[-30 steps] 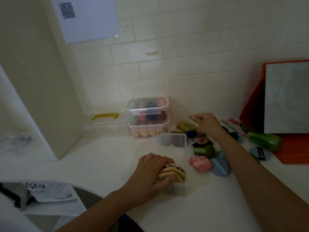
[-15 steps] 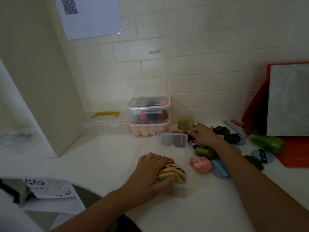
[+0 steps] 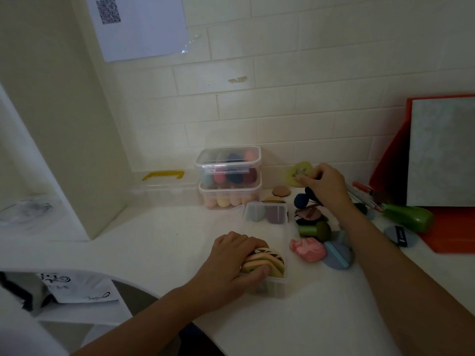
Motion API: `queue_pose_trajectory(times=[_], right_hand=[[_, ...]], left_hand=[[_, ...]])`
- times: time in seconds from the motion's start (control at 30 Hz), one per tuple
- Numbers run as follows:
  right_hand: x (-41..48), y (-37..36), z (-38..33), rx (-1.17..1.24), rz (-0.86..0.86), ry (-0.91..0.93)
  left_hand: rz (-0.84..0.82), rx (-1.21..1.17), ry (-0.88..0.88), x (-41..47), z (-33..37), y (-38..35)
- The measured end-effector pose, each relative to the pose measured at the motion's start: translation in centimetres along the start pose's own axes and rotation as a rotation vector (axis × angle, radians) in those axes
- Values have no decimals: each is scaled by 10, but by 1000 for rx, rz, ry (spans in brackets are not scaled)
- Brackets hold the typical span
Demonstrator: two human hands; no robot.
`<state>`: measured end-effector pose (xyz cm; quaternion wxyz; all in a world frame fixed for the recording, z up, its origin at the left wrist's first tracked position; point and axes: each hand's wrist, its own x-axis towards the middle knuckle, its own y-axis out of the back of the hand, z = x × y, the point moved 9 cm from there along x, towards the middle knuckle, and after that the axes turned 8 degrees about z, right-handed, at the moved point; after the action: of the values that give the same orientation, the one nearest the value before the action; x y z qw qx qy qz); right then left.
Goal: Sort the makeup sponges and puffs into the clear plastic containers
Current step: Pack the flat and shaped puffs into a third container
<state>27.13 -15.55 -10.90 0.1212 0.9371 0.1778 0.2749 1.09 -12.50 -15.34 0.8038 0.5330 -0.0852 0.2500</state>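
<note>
My left hand (image 3: 228,265) grips a stack of flat puffs (image 3: 267,260), orange and striped, pressed into a small clear container (image 3: 275,287) near the counter's front. My right hand (image 3: 325,186) pinches a yellow-green puff (image 3: 299,173) lifted by the wall, with a dark puff under the palm. Loose pieces lie between: a blue sponge (image 3: 300,200), a tan puff (image 3: 281,191), a pink marbled sponge (image 3: 307,249), a blue-grey puff (image 3: 338,256). A small clear box (image 3: 266,213) holds two sponges. Two stacked lidded containers (image 3: 230,176) full of sponges stand at the wall.
A flat clear case with a yellow handle (image 3: 164,187) sits left of the stack. Green-handled brushes (image 3: 406,217), pens and a grey puff (image 3: 399,235) lie right, before a red-framed board (image 3: 442,155). A cabinet side (image 3: 64,124) closes the left.
My right hand dipped into the pile, then rose toward the wall, now pinching the yellow-green puff. My left hand stayed on the puff stack.
</note>
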Motion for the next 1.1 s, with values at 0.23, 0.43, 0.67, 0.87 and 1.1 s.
queue_pose_trajectory(times=[0.23, 0.43, 0.67, 0.87, 1.1], right_hand=[[-6, -11, 2, 17, -349, -172], [-18, -7, -32, -71, -436, -67], [-65, -5, -121, -124, -625, 205], [-99, -32, -126, -456, -691, 408], [-100, -29, -124, -477, -702, 434]], left_hand=[[13, 1, -9, 0, -1, 0], [15, 11, -7, 0, 0, 0], [51, -7, 18, -1, 0, 4], [73, -17, 37, -2, -2, 4], [103, -9, 21, -5, -2, 6]])
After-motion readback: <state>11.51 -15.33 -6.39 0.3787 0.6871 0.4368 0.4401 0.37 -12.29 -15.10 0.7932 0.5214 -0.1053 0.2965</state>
